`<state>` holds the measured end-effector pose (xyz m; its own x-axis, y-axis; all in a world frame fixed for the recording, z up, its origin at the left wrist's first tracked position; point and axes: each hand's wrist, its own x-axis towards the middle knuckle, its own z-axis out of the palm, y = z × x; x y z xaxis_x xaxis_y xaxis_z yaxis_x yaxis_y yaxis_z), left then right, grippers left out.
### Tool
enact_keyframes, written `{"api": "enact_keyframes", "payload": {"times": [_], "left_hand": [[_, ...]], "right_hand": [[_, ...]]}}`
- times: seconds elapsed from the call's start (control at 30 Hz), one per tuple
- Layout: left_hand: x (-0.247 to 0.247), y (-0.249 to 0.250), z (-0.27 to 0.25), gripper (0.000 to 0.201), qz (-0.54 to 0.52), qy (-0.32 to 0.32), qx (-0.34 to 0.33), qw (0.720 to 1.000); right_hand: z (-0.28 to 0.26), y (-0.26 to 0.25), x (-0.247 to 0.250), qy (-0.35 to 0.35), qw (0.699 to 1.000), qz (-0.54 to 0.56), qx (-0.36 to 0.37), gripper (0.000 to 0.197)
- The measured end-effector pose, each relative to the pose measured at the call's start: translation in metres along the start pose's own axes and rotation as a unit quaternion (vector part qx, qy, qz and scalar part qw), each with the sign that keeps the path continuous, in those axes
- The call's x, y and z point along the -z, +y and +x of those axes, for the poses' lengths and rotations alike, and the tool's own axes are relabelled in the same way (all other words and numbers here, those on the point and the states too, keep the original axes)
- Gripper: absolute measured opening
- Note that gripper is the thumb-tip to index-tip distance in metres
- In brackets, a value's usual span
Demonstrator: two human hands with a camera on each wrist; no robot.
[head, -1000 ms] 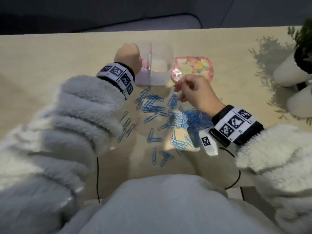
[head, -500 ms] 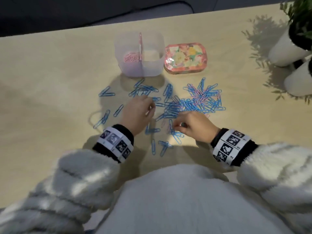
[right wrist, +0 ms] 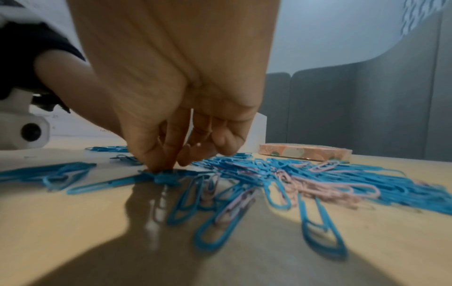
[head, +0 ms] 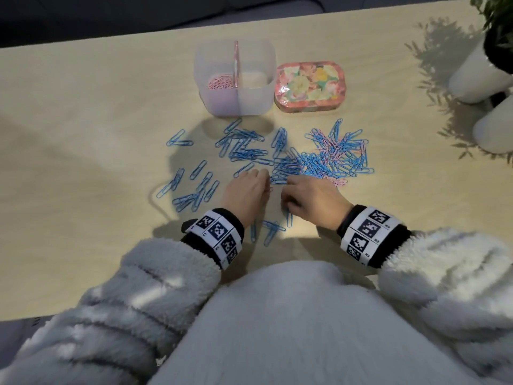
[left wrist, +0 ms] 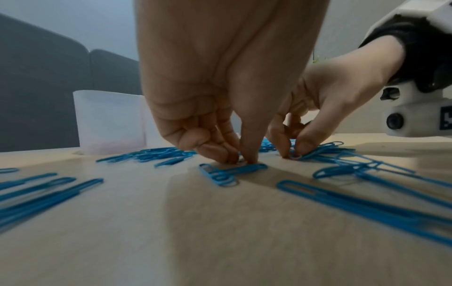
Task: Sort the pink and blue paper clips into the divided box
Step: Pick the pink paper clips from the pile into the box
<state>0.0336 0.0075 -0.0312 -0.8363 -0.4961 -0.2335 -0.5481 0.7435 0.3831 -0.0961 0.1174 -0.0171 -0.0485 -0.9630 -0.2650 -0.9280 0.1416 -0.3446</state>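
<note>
Both hands pinch at clips flat on the table: left hand (head: 244,194) at one I can't identify, right hand (head: 311,201) on a blue clip (right wrist: 161,177). Best slide each clear before lifting toward the box (head: 236,79).

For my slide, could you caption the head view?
Both hands pick at scattered blue paper clips before a divided box.

Floral tin (head: 310,85) on the wooden table (head: 83,134); white plant pots (head: 477,76) at the far right.
</note>
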Motion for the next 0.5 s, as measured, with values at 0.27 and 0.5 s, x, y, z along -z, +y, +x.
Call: {"api": "enact_keyframes", "payload": {"times": [0.27,0.5], "left_hand": [[0.006,-0.004,0.006,0.012,-0.056,0.001,-0.013,0.998],[0.038,0.006,0.029,0.016,-0.448,-0.059,0.143,0.881]], "right_hand": [[0.005,-0.006,0.002,-0.049,0.997,-0.034,-0.039,0.02],[-0.001,0.033,0.005,0.139,0.841,0.49,-0.183,0.027]]}}
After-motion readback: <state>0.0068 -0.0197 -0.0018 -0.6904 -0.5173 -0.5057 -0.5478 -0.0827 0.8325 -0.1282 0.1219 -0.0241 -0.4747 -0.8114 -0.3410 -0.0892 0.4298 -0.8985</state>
